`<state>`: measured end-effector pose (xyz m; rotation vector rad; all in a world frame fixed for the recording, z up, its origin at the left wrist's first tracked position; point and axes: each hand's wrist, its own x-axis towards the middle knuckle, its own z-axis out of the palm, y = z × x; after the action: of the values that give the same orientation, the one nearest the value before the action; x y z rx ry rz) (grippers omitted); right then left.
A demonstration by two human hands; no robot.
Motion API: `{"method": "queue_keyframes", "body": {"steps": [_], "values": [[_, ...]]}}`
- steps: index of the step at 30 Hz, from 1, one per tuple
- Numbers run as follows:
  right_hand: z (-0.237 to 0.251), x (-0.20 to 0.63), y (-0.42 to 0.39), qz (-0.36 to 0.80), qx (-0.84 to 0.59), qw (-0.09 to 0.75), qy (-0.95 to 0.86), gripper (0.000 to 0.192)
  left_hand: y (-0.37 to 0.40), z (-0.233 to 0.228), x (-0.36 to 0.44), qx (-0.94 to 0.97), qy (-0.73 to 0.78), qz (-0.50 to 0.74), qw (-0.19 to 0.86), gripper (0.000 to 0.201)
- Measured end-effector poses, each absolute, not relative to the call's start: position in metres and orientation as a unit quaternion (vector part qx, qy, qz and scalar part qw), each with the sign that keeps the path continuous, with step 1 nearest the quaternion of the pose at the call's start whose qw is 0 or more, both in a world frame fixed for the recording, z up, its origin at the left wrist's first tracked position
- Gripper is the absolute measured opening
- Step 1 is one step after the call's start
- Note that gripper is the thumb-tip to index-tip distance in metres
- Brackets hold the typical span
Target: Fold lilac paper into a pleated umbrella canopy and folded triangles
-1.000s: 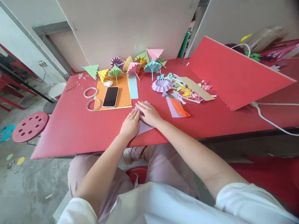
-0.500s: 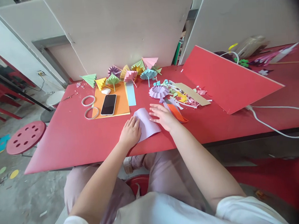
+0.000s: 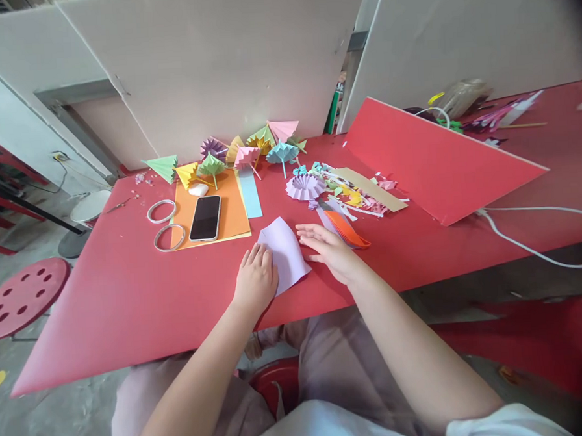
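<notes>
On the red table (image 3: 143,297), your left hand (image 3: 256,278) lies flattened on the lilac paper (image 3: 289,254); your half-open right hand (image 3: 330,253) is beside its right edge, contact unclear.

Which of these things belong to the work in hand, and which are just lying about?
In hand:
- lilac paper sheet, under the left hand; right hand by its right edge

Seemingly lying about:
- smartphone on orange paper
- two pale rings
- small paper umbrellas
- paper scraps
- orange object, kind unclear
</notes>
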<state>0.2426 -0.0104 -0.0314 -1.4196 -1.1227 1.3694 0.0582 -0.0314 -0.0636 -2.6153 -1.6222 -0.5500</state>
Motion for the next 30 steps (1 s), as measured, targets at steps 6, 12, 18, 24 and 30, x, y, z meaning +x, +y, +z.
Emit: {"method": "queue_keyframes", "body": {"steps": [6, 12, 18, 24, 30], "values": [[-0.042, 0.237, -0.006, 0.605, -0.528, 0.467, -0.369, 0.041, -0.037, -0.051, 0.057, -0.845, -0.515, -0.145, 0.019, 0.02], [-0.048, 0.231, -0.009, 0.552, -0.52, 0.447, -0.474, 0.039, -0.042, -0.045, 0.058, -0.856, -0.502, -0.126, 0.003, 0.023], [-0.053, 0.212, -0.02, 0.372, -0.526, 0.392, -0.657, 0.031, -0.043, -0.052, 0.051, -0.87, -0.471, -0.144, -0.016, 0.023], [-0.066, 0.203, -0.023, 0.237, -0.499, 0.345, -0.759, 0.035, -0.053, -0.042, 0.045, -0.839, -0.531, -0.119, 0.01, 0.015], [-0.068, 0.197, -0.023, 0.15, -0.476, 0.298, -0.814, 0.034, -0.06, -0.043, 0.043, -0.832, -0.542, -0.119, 0.017, 0.033]]}}
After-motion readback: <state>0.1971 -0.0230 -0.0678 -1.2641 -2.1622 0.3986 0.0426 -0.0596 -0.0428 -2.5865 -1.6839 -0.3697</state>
